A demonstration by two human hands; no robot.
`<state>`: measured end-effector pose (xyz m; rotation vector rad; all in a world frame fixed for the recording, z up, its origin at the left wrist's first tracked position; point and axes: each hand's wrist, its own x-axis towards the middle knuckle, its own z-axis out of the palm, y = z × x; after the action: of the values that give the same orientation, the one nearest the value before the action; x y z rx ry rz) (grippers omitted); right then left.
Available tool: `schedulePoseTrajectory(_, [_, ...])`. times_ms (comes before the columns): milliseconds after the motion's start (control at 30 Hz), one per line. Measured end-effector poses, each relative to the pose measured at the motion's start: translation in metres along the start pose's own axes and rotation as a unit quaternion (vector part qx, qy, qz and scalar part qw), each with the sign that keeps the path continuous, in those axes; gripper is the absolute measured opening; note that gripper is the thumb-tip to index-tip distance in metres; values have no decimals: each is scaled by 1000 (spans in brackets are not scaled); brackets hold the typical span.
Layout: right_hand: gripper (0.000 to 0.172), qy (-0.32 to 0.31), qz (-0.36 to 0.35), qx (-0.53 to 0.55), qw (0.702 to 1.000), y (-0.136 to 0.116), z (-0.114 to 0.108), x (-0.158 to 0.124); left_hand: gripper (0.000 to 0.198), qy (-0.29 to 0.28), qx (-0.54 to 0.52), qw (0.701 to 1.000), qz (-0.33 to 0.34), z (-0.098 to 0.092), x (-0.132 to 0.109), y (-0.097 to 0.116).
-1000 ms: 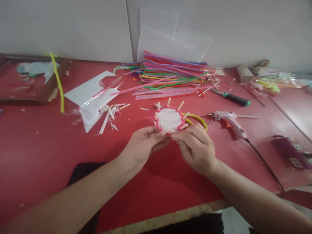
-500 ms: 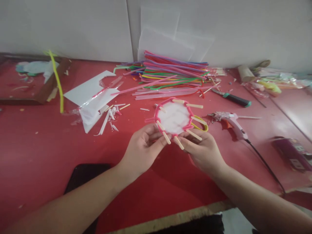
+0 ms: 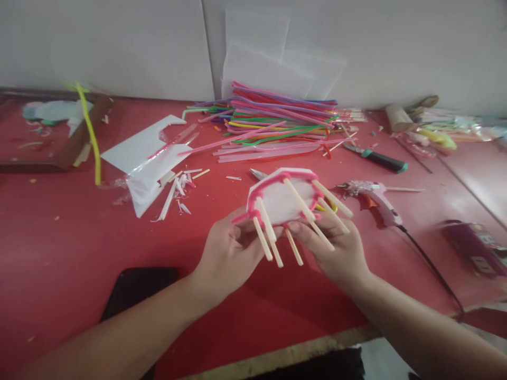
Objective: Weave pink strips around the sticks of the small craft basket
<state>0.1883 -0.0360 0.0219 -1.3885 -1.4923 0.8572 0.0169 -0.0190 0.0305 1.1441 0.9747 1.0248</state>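
Between both hands is a white disc-shaped craft piece point(image 3: 279, 201), edged with a pink pipe cleaner and fitted with several pale wooden sticks that stand out from its rim toward me. My left hand point(image 3: 232, 253) grips its lower left edge, and a loose pink end pokes out above those fingers. My right hand point(image 3: 335, 245) is closed on the lower right edge, thumb in front. The fingers behind the piece are mostly hidden. A yellow loop point(image 3: 325, 207) shows partly behind it, and a metal tool tip point(image 3: 257, 173) peeks out at its upper left.
Colourful pipe cleaners point(image 3: 277, 119) lie piled at the back. To the right are a pink glue gun point(image 3: 376, 200) with its cord and a black-handled cutter point(image 3: 384, 160). White paper scraps point(image 3: 158, 163) lie left; a black phone-like slab point(image 3: 137, 290) sits near my left forearm.
My hands have tilted the craft piece, so its far edge has come up and the sticks now point downward toward me. Both hands keep their grip in nearly the same place.
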Motion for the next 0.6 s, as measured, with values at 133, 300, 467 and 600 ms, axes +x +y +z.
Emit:
schedulePoseTrajectory(133, [17, 23, -64, -40, 997, -1, 1, -1, 9, 9, -4, 1000, 12, 0, -1, -2])
schedulePoseTrajectory(300, [19, 35, -77, -70, 994, -1, 2, -3, 13, 1, -20, 1000, 7, 1, -2, -2])
schedulePoseTrajectory(467, [24, 44, -91, -65, 993, -7, 4, -1, 8, 14, -15, 1000, -5, 1, -3, -2])
schedulePoseTrajectory(600, [24, 45, -76, -40, 995, -9, 6, 0, 5, 5, -31, 999, -8, 2, -4, 0])
